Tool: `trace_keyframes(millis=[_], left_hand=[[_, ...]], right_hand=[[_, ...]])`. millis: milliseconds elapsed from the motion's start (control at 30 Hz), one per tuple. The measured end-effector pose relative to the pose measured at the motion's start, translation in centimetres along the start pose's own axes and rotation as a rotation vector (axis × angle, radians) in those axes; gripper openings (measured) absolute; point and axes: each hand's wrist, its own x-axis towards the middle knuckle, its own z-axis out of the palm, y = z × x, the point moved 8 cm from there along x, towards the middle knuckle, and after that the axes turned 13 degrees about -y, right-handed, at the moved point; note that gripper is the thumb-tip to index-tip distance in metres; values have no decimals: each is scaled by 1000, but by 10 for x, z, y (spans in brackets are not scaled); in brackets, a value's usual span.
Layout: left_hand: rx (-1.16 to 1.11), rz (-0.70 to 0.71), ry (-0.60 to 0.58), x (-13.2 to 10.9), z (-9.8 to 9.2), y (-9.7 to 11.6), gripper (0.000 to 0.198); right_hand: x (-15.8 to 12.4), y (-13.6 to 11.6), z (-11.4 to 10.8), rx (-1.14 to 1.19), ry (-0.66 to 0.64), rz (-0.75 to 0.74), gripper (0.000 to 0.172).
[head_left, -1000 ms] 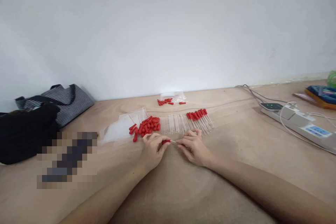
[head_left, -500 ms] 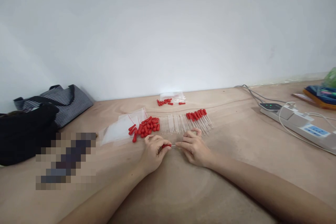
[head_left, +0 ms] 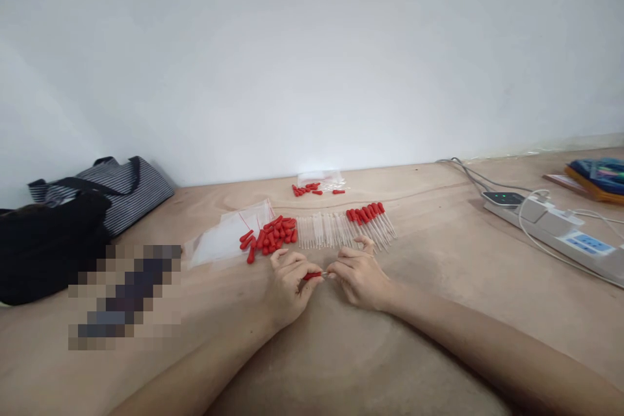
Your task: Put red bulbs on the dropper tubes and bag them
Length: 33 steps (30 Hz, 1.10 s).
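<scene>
Between thumb and fingers, my left hand (head_left: 294,286) pinches a red rubber dropper bulb (head_left: 312,276). My right hand (head_left: 361,279) is closed on a thin glass dropper tube (head_left: 325,274), whose end meets the bulb's mouth; the fingers cover most of it. Just beyond my left hand lies a heap of red bulbs (head_left: 275,234). A row of bare glass tubes (head_left: 322,229) stretches to the right of the heap. Several droppers with red bulbs fitted (head_left: 368,213) lie at the row's right end.
Clear plastic zip bags (head_left: 219,237) lie left of the heap. Farther back are more red bulbs (head_left: 305,190) beside a small bag (head_left: 319,177). A striped bag (head_left: 136,188) and black cloth (head_left: 49,247) sit left; a power strip (head_left: 550,227) with cables is at right.
My left hand has shifted slightly right, toward my right hand. Less of the glass tube shows between the bulb and my right fingers.
</scene>
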Motion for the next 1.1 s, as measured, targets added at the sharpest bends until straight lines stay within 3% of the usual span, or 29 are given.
trace_keyframes(millis=[233, 600, 933, 1033, 1100], left_hand=[[42, -3, -2, 1, -4, -4, 5], [103, -67, 27, -3, -7, -13, 12], [123, -137, -58, -1, 0, -24, 12], [136, -208, -50, -2, -2, -36, 36], [142, -278, -29, -4, -6, -46, 48]], right_hand=[[2, 7, 3, 30, -41, 28, 22], [-3, 17, -7, 22, -1, 79, 21], [2, 14, -7, -99, -39, 89, 19], [0, 29, -10, -112, -30, 194, 20], [-6, 56, -18, -87, 27, 399, 23]])
